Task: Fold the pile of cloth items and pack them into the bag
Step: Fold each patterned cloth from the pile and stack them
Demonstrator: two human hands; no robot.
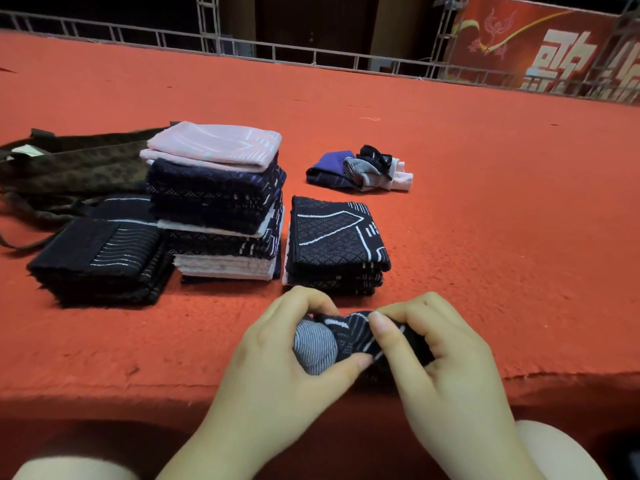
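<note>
My left hand (277, 355) and my right hand (436, 355) both grip a crumpled dark cloth (343, 336) with white lines and a grey striped side, near the front edge of the red table. Behind it lie three folded stacks: a low dark stack (336, 244), a tall stack (218, 202) topped with a pink cloth, and a black striped stack (100, 258) at the left. A small pile of unfolded cloths (360, 169) sits farther back. The brown patterned bag (69, 164) lies flat at the far left, partly hidden by the tall stack.
The red carpeted table (485, 237) stretches far back and to the right. A metal railing (311, 57) runs along its far edge, with a red banner (540, 46) behind at the right. The bag's straps (31, 216) trail at the left.
</note>
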